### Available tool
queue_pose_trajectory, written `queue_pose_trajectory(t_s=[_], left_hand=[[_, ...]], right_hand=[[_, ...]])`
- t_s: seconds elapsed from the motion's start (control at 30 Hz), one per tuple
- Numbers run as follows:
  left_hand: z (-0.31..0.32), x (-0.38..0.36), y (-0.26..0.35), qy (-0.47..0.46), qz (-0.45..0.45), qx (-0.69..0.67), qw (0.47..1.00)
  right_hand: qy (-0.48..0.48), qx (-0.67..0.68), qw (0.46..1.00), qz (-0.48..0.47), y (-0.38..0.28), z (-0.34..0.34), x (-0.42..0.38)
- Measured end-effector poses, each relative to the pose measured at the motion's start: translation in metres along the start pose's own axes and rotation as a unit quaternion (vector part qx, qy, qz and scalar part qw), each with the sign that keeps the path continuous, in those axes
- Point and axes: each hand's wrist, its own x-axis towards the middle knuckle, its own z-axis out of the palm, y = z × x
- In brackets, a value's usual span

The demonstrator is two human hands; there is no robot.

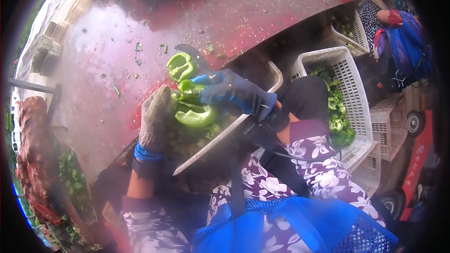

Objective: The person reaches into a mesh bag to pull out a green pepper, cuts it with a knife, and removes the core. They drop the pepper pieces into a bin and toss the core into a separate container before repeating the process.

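Note:
Cut green bell pepper pieces lie between my two hands at the table's near edge. My left hand (157,115), in a beige knit glove, is closed against their left side, fingertips partly hidden behind them. In a blue and dark grey glove, my right hand (232,89) closes on the middle pepper piece (189,90) from the right. One hollow pepper piece (181,67) shows its pale inside just above my fingers. A larger curved pepper piece (197,117) sits below them, over a white-rimmed crate (213,146) holding blurred green bits.
The red-and-white metal table (112,47) carries seeds and small green scraps. At right stands a white crate (358,93) with cut green peppers (338,107). A person in blue (405,51) is beyond it. Red mesh sacks (35,154) are at left.

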Motion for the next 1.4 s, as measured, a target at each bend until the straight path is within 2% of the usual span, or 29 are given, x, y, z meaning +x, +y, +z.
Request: queue_pose_trajectory(t_s=[0.13,0.23,0.3,0.33,0.37,0.43,0.47,0.57,0.6,0.67,0.7,0.77,0.8,0.9,0.93,1.0,1.07,1.1,1.13,1.17,1.23,1.27,1.3,1.33,1.37,1.4], left_hand=[[0.002,0.002,0.014,0.002,-0.056,-0.022,0.998],[-0.010,0.005,0.025,0.019,-0.081,0.138,0.987],[-0.028,0.017,0.005,-0.051,0.061,0.273,0.959],[-0.025,0.022,0.005,-0.049,0.101,0.324,0.939],[-0.023,0.028,0.004,-0.042,0.141,0.374,0.916],[0.007,0.046,0.019,0.046,0.160,0.443,0.881],[-0.006,0.072,0.002,0.039,0.271,0.496,0.824],[0.011,0.104,-0.011,0.058,0.313,0.629,0.709],[0.026,0.102,-0.003,0.039,0.200,0.632,0.747],[0.042,0.109,-0.016,0.040,0.211,0.640,0.738],[0.045,0.108,-0.020,0.043,0.213,0.645,0.733],[0.045,0.104,-0.020,-0.003,0.205,0.604,0.770],[0.046,0.104,-0.018,-0.025,0.198,0.585,0.786],[0.059,0.104,-0.022,-0.010,0.166,0.521,0.837],[0.069,0.103,-0.023,-0.012,0.110,0.477,0.872],[0.091,0.106,-0.019,-0.015,-0.001,0.382,0.924],[0.098,0.128,-0.027,-0.072,0.055,0.302,0.949],[0.101,0.142,-0.029,-0.101,0.084,0.262,0.956],[0.129,0.143,-0.009,-0.082,0.083,0.271,0.956],[0.158,0.137,0.009,-0.105,0.100,0.261,0.954],[0.218,0.125,0.036,-0.145,0.135,0.231,0.953],[0.246,0.121,0.044,-0.161,0.154,0.211,0.952],[0.275,0.108,0.055,-0.192,0.123,0.125,0.966],[0.293,0.116,0.050,-0.238,0.153,0.124,0.951],[0.314,0.096,0.065,-0.300,0.111,0.088,0.943],[0.322,0.090,0.076,-0.334,0.148,0.179,0.913]], right_hand=[[0.065,0.061,0.995,0.033,-0.008,0.003,-0.005],[0.100,0.094,0.991,0.008,-0.033,0.002,-0.022],[0.145,0.104,0.984,0.005,-0.035,-0.006,-0.027],[0.167,0.057,0.984,0.016,-0.039,-0.009,-0.030],[0.162,0.064,0.985,0.014,-0.037,-0.010,-0.031],[0.155,0.076,0.985,0.013,-0.028,-0.013,-0.032],[0.183,0.049,0.982,0.001,-0.027,-0.010,-0.033],[0.202,0.084,0.976,-0.016,-0.021,-0.012,-0.028],[0.206,0.078,0.975,-0.019,-0.026,-0.012,-0.029],[0.217,0.069,0.974,-0.017,-0.032,-0.022,-0.033],[0.206,0.099,0.972,-0.050,-0.039,-0.022,-0.037],[0.177,0.160,0.965,-0.110,-0.051,-0.020,-0.043],[0.175,0.237,0.949,-0.111,-0.049,-0.026,-0.038],[0.119,0.312,0.917,-0.218,-0.065,-0.045,-0.070],[0.031,0.401,0.872,-0.281,-0.063,-0.058,-0.075],[-0.157,0.571,0.732,-0.338,-0.053,-0.080,-0.080],[-0.100,0.620,0.699,-0.342,-0.038,-0.089,-0.077],[-0.043,0.628,0.709,-0.318,-0.026,-0.093,-0.073],[0.014,0.635,0.714,-0.294,-0.025,-0.093,-0.071],[0.216,0.615,0.719,-0.242,-0.031,-0.082,-0.068],[0.229,0.588,0.748,-0.205,-0.013,-0.076,-0.066],[0.205,0.520,0.781,-0.281,0.006,-0.081,-0.056],[0.266,0.493,0.775,-0.294,0.005,-0.075,-0.051],[0.326,0.463,0.766,-0.304,-0.002,-0.067,-0.046],[0.343,0.458,0.762,-0.303,-0.006,-0.063,-0.045],[0.361,0.453,0.758,-0.301,-0.009,-0.058,-0.044]])
